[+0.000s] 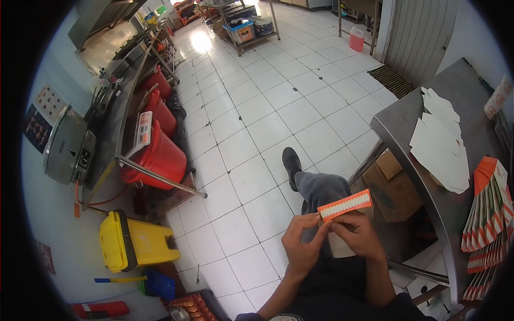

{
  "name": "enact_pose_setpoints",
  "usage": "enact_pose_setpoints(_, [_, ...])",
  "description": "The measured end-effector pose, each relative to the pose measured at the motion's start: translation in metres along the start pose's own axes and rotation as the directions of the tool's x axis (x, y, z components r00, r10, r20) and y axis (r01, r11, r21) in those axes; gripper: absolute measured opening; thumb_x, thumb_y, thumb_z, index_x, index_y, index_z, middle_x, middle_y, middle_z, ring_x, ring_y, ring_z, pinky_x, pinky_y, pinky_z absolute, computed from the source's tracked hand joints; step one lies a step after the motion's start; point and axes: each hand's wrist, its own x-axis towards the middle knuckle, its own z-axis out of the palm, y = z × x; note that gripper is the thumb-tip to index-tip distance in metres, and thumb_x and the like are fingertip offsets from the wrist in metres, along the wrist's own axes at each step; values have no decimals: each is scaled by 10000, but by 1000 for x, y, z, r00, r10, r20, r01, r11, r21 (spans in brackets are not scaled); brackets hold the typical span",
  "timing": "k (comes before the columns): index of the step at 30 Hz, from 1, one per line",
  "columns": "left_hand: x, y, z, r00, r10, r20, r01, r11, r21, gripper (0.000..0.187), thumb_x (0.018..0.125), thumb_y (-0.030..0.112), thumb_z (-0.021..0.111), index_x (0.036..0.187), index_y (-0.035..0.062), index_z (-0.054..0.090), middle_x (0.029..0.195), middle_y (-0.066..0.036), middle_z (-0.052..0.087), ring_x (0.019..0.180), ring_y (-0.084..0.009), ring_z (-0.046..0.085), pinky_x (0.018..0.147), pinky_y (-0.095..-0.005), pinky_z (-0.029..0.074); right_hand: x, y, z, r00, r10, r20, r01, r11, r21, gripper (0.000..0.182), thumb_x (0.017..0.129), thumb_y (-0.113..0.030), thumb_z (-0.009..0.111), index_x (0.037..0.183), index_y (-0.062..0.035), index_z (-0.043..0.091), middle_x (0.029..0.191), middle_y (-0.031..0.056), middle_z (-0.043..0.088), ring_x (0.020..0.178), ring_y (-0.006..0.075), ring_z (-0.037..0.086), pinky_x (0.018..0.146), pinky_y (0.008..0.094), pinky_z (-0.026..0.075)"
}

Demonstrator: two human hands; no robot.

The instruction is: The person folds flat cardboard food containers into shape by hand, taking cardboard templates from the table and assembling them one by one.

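In front of my lap, an orange card piece [345,205] with a white scalloped band along it is held up at a slight tilt. My left hand [303,242] pinches its left end and lower edge between thumb and fingers. With thumb and curled fingers, my right hand [357,233] grips the lower edge near the middle. To the right, a metal table [395,119] bears flat white cardboard pieces [440,145]. Closer to me on that table lies a fanned pile of red, white and green striped folded cartons [484,216].
Along the left wall, red bins [160,155] stand under a metal counter [119,120]. A yellow pedal bin [142,242], blue dustpan [160,283] and egg tray [199,306] sit lower left. A pink jug [356,40] and striped mat [391,80] lie near the door.
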Motion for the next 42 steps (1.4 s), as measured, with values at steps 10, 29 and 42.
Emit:
enact_pose_setpoints(10, [12, 6, -10, 986, 130, 100, -148, 967, 205, 205, 802, 9, 862, 924, -3, 698, 939, -120, 740, 856, -249, 739, 790, -351, 577, 3, 25, 3, 993, 105, -45, -94, 977, 191, 95, 997, -1, 654, 1034, 50, 726, 820, 66, 719, 740, 113, 683, 669, 266, 537])
enact_pose_setpoints(29, [10, -23, -4, 996, -89, -29, 92, 992, 86, 231, 825, -118, 628, 864, 38, 462, 879, -82, 488, 728, -179, 545, 634, -309, 565, -26, 11, -6, 783, -283, -554, 107, 939, -328, 339, 1089, -143, 531, 1381, 24, 573, 1146, 120, 716, 1061, 156, 677, 938, 319, 542])
enact_pose_setpoints(42, [7, -20, -7, 847, -475, 241, 529, 801, -279, 309, 1109, 285, 534, 930, 35, 508, 1080, -81, 520, 887, -120, 547, 791, -285, 468, -27, 52, 12, 953, -123, -276, 130, 992, 6, 282, 1091, -229, 580, 953, -7, 686, 742, -6, 629, 653, 28, 535, 559, 253, 444])
